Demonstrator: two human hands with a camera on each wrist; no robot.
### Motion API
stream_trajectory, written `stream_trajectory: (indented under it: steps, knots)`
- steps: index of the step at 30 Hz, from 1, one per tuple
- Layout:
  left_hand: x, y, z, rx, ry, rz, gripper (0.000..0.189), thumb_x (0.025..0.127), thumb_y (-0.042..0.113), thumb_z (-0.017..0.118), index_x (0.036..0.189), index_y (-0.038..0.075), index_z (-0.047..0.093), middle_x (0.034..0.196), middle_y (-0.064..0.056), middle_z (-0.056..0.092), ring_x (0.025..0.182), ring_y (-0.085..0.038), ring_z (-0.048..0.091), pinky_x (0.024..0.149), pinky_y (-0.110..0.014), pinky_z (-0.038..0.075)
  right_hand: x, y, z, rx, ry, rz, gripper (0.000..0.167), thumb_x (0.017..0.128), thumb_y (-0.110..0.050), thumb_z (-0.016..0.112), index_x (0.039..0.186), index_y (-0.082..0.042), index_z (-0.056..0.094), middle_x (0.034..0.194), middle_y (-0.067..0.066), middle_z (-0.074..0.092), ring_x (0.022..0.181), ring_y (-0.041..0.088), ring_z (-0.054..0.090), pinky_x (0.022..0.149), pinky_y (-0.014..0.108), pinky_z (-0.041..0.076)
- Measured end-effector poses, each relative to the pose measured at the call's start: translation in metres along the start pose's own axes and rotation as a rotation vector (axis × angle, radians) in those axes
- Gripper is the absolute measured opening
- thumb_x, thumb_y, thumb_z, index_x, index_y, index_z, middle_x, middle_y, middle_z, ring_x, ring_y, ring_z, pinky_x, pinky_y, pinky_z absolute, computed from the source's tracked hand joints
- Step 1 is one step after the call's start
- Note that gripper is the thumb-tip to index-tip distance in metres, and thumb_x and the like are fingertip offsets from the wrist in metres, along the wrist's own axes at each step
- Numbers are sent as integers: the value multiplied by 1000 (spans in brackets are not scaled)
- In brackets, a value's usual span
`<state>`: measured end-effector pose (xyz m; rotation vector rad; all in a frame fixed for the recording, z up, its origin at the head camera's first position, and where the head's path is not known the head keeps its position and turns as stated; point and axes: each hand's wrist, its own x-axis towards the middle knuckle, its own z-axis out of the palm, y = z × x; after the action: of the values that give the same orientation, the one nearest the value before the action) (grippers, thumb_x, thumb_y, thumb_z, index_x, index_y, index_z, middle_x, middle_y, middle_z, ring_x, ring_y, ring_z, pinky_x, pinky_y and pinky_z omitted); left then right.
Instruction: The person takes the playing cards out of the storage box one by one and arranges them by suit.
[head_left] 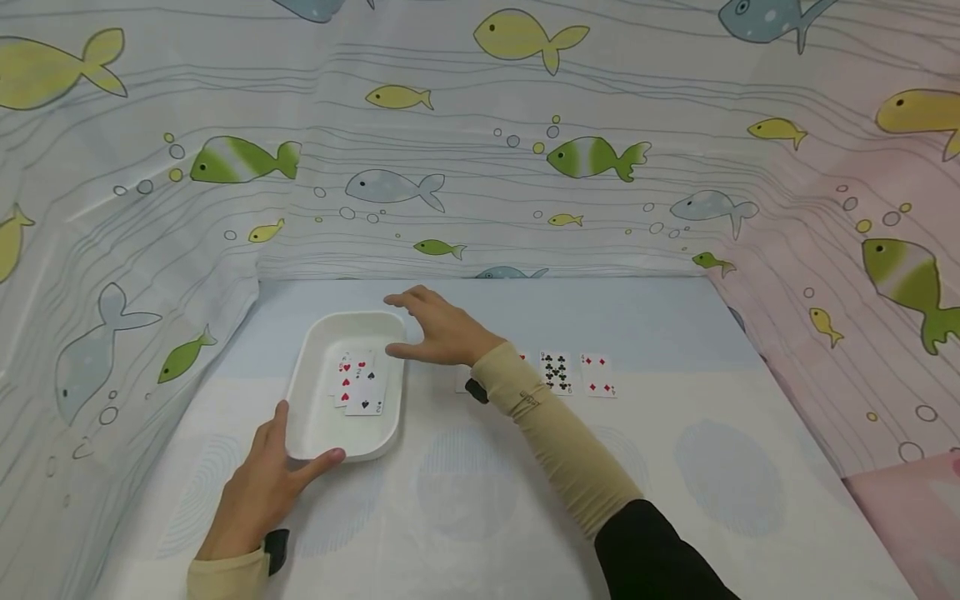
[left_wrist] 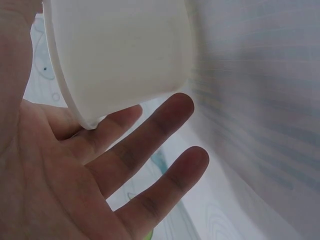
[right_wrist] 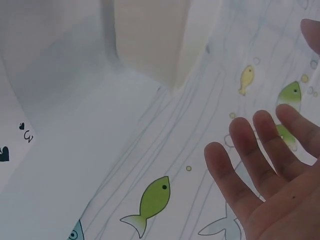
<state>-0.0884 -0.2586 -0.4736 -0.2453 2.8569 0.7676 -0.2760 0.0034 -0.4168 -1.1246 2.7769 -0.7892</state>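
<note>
Though wide-spread, the right hand (head_left: 446, 329) near the white tray (head_left: 345, 433); the left hand (head_left: 262, 479) round its near-left corner.

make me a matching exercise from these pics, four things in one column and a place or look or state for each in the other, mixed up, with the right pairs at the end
Things
1 left hand
2 right hand
3 tray
4 card with red diamonds

Places, looks and states
a white, with cards inside
b touching the tray's near left corner
c lying on the table, to the right of the tray
d fingers spread, holding nothing

Right pairs
1-b
2-d
3-a
4-c
</note>
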Motion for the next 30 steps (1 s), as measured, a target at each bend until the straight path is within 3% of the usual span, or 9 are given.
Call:
stream_trajectory:
  steps: [19, 24, 30]
  knots:
    - [1, 0, -1, 0, -7, -2, 133, 81, 78, 63, 159, 6, -16, 156, -35, 18, 124, -53, 43, 92, -72, 41, 30, -32, 34, 118, -56, -28, 71, 92, -45, 72, 151, -16, 45, 143, 5, 46, 121, 14, 54, 97, 19, 44]
    - [2, -1, -2, 5, -10, 1, 132, 82, 78, 63, 160, 6, -16, 157, -34, 18, 124, -54, 43, 91, -71, 41, 33, -35, 46, 122, -57, -3, 71, 93, -45, 71, 152, -17, 44, 142, 3, 46, 121, 12, 53, 96, 19, 45]
    - [2, -2, -2, 13, -16, 15, 130, 84, 77, 62, 160, 4, -15, 157, -34, 18, 124, -55, 43, 91, -71, 42, 34, -34, 60, 95, -57, 31, 74, 91, -46, 74, 153, -19, 43, 146, 4, 45, 128, 13, 47, 104, 23, 41]
